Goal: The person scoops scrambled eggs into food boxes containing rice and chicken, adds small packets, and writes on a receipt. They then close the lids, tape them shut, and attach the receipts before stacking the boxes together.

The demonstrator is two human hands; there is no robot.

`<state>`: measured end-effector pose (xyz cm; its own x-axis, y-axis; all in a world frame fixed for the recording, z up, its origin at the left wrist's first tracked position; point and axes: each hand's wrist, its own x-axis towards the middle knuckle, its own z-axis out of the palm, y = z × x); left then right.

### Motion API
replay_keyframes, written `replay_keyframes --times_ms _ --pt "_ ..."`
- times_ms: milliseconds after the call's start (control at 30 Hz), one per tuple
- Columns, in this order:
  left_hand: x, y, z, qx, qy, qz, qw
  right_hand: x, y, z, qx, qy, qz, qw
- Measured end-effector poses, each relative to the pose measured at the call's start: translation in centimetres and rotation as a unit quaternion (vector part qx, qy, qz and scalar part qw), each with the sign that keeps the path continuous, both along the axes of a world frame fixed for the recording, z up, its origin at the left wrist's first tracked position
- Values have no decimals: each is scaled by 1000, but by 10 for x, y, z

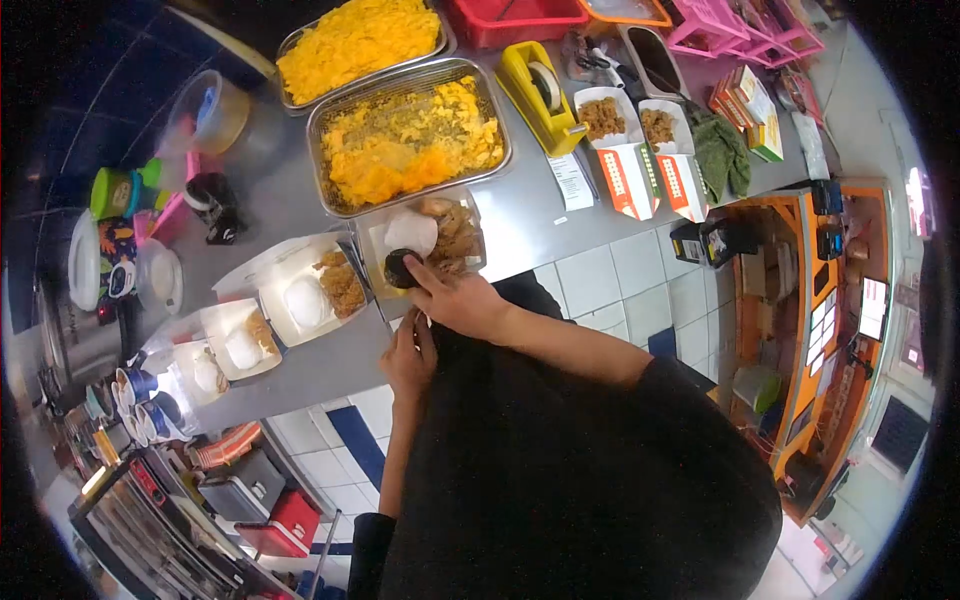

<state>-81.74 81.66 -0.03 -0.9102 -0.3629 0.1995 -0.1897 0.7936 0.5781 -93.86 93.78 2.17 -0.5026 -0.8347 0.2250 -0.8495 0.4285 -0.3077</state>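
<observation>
My right hand reaches over an open food box, its fingers closed on a small round black cup. Inside that box are a white rounded mound of rice and brown fried chicken. Close to the box's near edge is my left hand, fingers bent together; its fingertips are partly hidden, and what they hold, if anything, cannot be made out. To the left stand more open boxes with rice and chicken, among them a larger box and a smaller box.
Behind the box are two metal trays of yellow food. A yellow tape dispenser, a receipt, two printed boxes with brown food and a green cloth lie rightward. Paper cups stand at left.
</observation>
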Motion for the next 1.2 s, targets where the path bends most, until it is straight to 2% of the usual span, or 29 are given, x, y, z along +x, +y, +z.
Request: replay_keyframes --times_ms 67,100,133,233,267,300,333,367,400,467,500,533,567,600,633,667,700,733,767,800,833,900,933,967,1000,1067,1133,1167,1200 --pt "10 -1 14 29 -30 16 999 -1 2 -1 62 35 -6 997" --pt "12 -2 16 61 -56 24 996 -1 0 -5 62 -50 -19 997" --pt "13 -2 16 62 -57 27 996 -2 0 -7 63 -52 -16 997" --pt "15 -8 10 73 -34 40 996 -9 -3 -5 -9 -6 -32 999" --pt "15 -13 6 69 -21 41 997 -12 -5 -7 -146 -91 -54 984" --pt "16 -16 3 66 -8 42 997 -12 -7 -7 -278 -175 -74 941" --pt "18 -19 2 67 -10 47 997 -9 -4 -5 -277 -178 -71 942" --pt "16 -22 4 136 -50 89 985 -11 1 12 -288 -450 -162 830" --pt "15 -24 7 206 -90 128 966 -12 8 27 -271 -679 -242 638" --pt "7 -26 18 255 -95 145 951 -20 28 48 -336 -717 -220 569" --pt "6 -28 21 297 -96 167 935 -26 38 63 -359 -715 -225 556" --pt "8 -31 20 291 -94 183 934 -39 47 86 -317 -666 -263 622" --pt "10 -34 19 299 -80 174 935 -53 58 96 -362 -638 -248 633" --pt "10 -36 19 307 -65 162 935 -72 68 104 -345 -595 -266 676" --pt "7 -35 24 334 -58 185 922 -94 71 115 -374 -566 -249 692" --pt "9 -37 22 331 -52 195 922 -119 69 126 -361 -511 -246 740" --pt "11 -37 16 350 -37 207 913 -146 66 126 -310 -430 -241 813" --pt "10 -36 13 368 -22 219 903 -174 59 128 -256 -416 -211 847" --pt "7 -34 17 359 -5 230 904 -205 47 108 -224 -295 -118 921" --pt "3 -30 18 356 2 241 903 -234 34 84 -192 -166 -21 967" --pt "0 -26 20 371 9 263 890 -252 16 72 -195 -170 -8 966" --pt "-10 -16 34 366 17 299 881 -272 -31 54 -98 -15 159 982" --pt "-14 -10 41 362 19 314 878 -278 -49 49 -102 -21 173 979" --pt "-17 -4 46 360 9 324 875 -282 -66 44 1 -11 206 979" --pt "-20 2 48 361 -2 335 871 -288 -81 37 105 2 237 966" --pt "-22 17 44 345 34 369 862 -300 -97 13 102 14 300 948" --pt "-16 31 46 331 -18 421 844 -308 -92 -1 127 86 420 894" --pt "-19 40 48 357 9 448 820 -315 -88 6 208 71 417 882" --pt "-20 44 52 338 -16 459 821 -320 -85 12 212 73 436 872"
